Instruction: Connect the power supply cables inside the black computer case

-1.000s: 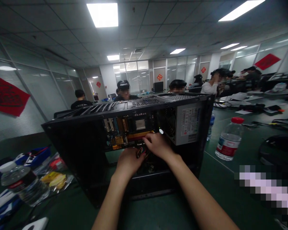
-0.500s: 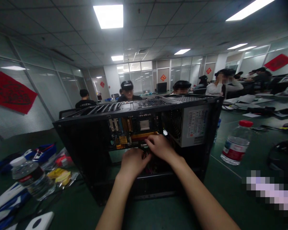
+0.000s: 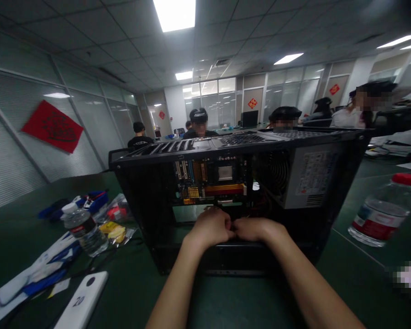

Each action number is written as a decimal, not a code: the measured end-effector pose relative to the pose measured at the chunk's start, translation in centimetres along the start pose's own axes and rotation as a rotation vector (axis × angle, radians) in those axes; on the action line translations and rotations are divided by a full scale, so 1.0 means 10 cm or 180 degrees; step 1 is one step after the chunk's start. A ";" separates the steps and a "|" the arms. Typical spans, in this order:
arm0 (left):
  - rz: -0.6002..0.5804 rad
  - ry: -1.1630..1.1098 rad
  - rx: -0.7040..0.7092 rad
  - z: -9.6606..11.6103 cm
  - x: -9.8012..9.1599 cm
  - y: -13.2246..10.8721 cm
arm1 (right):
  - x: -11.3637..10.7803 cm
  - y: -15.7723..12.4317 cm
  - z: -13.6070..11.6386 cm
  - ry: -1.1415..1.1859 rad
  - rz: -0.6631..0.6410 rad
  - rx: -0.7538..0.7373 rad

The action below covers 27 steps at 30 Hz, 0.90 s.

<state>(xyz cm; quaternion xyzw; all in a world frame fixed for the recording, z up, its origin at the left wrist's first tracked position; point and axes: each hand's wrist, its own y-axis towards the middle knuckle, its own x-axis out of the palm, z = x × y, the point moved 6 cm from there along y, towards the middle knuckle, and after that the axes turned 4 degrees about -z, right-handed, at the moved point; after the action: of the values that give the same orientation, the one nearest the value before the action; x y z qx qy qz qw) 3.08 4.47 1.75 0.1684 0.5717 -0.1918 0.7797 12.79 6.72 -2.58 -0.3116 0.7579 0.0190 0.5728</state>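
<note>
A black computer case [image 3: 222, 262] lies in front of me with its open side facing me. Inside it are a motherboard [image 3: 212, 176] and, at the upper right, a grey power supply [image 3: 315, 176] with its fan. My left hand [image 3: 213, 227] reaches into the lower middle of the case, fingers curled. Close against it, my right hand [image 3: 255, 228] is bent in from the right, its fingers closed too. Both meet just above the case's lower rail, below the board. Whatever their fingertips pinch, if anything, is hidden by the hands and the dark interior.
On the left stand a water bottle [image 3: 85, 230], a yellow snack packet [image 3: 113, 231], a blue tray [image 3: 97, 201] and a white power bank-like slab [image 3: 82, 301]. A red-capped bottle [image 3: 380, 214] is at the right. Several people sit beyond the case.
My right hand has come down from beside the motherboard's lower edge to the lower rail, next to my left hand. The view has turned left, so the scene sits further right.
</note>
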 end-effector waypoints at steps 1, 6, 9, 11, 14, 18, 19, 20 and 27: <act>-0.0031 -0.0050 0.0049 0.01 0.00 0.00 | 0.01 0.01 -0.01 -0.0058 -0.0017 0.0054; 0.0156 -0.0126 0.0102 -0.02 -0.03 0.00 | 0.02 0.03 -0.08 -0.0251 -0.0050 0.0107; 0.0428 -0.0196 0.0014 -0.05 -0.09 0.00 | -0.08 0.01 -0.11 -0.0122 0.0349 -0.0087; 0.0703 -0.0284 -0.0052 -0.07 -0.16 -0.02 | -0.20 0.00 -0.12 0.0050 0.0768 -0.0270; 0.1119 -0.0571 0.0010 -0.07 -0.31 -0.06 | -0.38 -0.01 -0.11 0.0473 0.1390 -0.0369; 0.1595 -0.1137 0.0183 -0.08 -0.54 -0.16 | -0.60 -0.06 -0.06 0.1629 0.2110 -0.0520; 0.1666 -0.1294 0.0172 -0.10 -0.58 -0.18 | -0.64 -0.09 -0.04 0.1976 0.2203 -0.0587; 0.1708 -0.1446 0.0142 -0.13 -0.62 -0.21 | -0.67 -0.12 -0.03 0.2308 0.2242 -0.0650; 0.1789 -0.2349 -0.0222 -0.24 -0.77 -0.31 | -0.76 -0.32 -0.09 0.3573 0.2012 -0.0728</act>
<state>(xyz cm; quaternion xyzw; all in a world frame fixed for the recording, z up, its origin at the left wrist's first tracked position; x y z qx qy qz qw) -2.54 3.73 8.26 0.2110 0.1943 -0.0009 0.9580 14.78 7.26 5.47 -0.0953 0.9901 0.1014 0.0201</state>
